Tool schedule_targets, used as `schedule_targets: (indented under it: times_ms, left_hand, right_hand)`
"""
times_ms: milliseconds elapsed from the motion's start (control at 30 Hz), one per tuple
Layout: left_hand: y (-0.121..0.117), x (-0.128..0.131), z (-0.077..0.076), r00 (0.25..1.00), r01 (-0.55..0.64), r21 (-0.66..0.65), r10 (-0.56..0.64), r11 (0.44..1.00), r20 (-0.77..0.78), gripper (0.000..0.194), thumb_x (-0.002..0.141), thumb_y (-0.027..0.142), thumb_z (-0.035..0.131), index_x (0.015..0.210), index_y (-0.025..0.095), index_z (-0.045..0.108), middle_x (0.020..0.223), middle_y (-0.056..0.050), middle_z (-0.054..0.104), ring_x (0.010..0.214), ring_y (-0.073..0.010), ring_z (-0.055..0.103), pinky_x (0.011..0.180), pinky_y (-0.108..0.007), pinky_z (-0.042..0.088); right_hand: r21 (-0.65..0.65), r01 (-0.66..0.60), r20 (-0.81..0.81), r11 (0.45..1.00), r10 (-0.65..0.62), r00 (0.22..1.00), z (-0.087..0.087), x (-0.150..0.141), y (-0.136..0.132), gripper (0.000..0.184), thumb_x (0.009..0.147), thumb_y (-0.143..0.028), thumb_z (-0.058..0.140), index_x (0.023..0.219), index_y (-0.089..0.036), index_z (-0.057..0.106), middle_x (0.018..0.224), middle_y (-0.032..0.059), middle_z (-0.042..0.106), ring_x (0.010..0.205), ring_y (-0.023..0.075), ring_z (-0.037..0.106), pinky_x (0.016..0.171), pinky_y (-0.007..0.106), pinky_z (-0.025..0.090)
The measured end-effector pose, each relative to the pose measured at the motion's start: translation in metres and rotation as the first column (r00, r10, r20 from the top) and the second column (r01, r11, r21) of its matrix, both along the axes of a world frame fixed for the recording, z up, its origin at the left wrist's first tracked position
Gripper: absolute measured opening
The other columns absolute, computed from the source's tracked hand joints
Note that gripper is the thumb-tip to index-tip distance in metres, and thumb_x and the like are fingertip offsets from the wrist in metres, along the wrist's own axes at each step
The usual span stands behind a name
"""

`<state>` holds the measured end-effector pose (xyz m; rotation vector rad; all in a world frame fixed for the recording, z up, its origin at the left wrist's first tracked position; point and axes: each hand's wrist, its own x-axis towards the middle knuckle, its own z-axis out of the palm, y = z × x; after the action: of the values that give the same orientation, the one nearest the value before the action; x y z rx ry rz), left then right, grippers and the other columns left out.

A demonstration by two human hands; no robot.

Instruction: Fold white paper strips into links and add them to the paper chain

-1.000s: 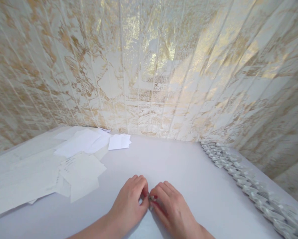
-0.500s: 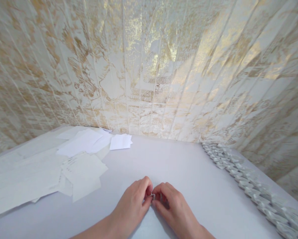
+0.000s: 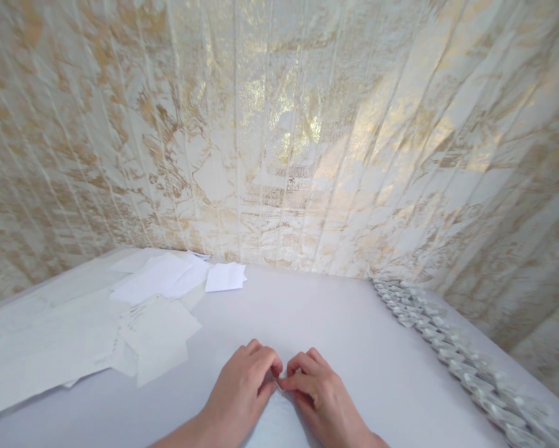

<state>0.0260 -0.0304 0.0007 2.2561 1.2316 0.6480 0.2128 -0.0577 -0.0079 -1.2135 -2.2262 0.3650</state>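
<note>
Left hand [image 3: 242, 389] and right hand [image 3: 326, 392] pinch a scrap [image 3: 280, 386] between nearly closed fingertips — fine handling; light, even pressure seems needed

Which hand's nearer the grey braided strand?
Right. The right hand is left of the strand, with bare tabletop between. The left hand is farther left, beyond the right hand; neither touches the strand.
</note>
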Motion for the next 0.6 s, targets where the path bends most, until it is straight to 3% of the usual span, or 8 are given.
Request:
schedule_targets:
  times_ms: [167,333,500,600]
  left_hand:
    - [-0.0013,-0.0046,0.0050,0.990,0.109,0.132,-0.096,0.985,-0.102,0.025,0.081,-0.002,0.057,0.088,0.021,0.061,0.097,0.000,0.063,0.094,-0.0202,0.054,0.079,-0.031,0.038]
    - [0.0024,-0.0046,0.0016,0.978,0.160,0.194,-0.128,0.968,-0.166,0.013,0.086,0.009,0.069,0.079,0.019,0.064,0.087,0.001,0.066,0.087,-0.0197,0.054,0.075,-0.033,0.037]
    - [0.0049,-0.0022,-0.0026,0.985,0.139,0.202,-0.115,0.969,-0.127,0.016,0.081,0.004,0.068,0.075,0.018,0.063,0.085,0.000,0.065,0.088,-0.0201,0.053,0.074,-0.033,0.036]
    - [0.0054,-0.0011,-0.0038,0.991,0.110,0.163,-0.096,0.981,-0.091,0.018,0.075,0.000,0.067,0.073,0.017,0.062,0.082,-0.001,0.064,0.088,-0.0202,0.053,0.074,-0.033,0.036]
  right_hand:
    - [-0.021,-0.026,0.077,0.999,0.027,0.997,0.0088,0.0002,-0.0010,0.029,0.083,0.002,0.062,0.087,-0.025,0.073,0.091,0.0025,0.068,0.084,0.0199,0.056,0.074,0.029,0.047]
    - [-0.088,0.017,-0.005,0.996,-0.017,1.000,0.0071,0.0034,0.0019,0.038,0.074,0.006,0.065,0.098,-0.023,0.071,0.088,0.0019,0.068,0.084,0.0204,0.057,0.076,0.031,0.048]
    - [0.061,-0.063,0.208,0.996,0.049,0.977,0.0031,0.0019,0.0052,0.016,0.082,-0.006,0.066,0.088,-0.020,0.071,0.087,0.0059,0.069,0.079,0.0224,0.056,0.068,0.033,0.046]
    - [0.065,-0.074,0.244,0.995,0.056,0.968,0.0009,0.0027,0.0065,0.012,0.083,-0.011,0.068,0.089,-0.021,0.070,0.087,0.0056,0.069,0.077,0.0223,0.056,0.067,0.033,0.046]
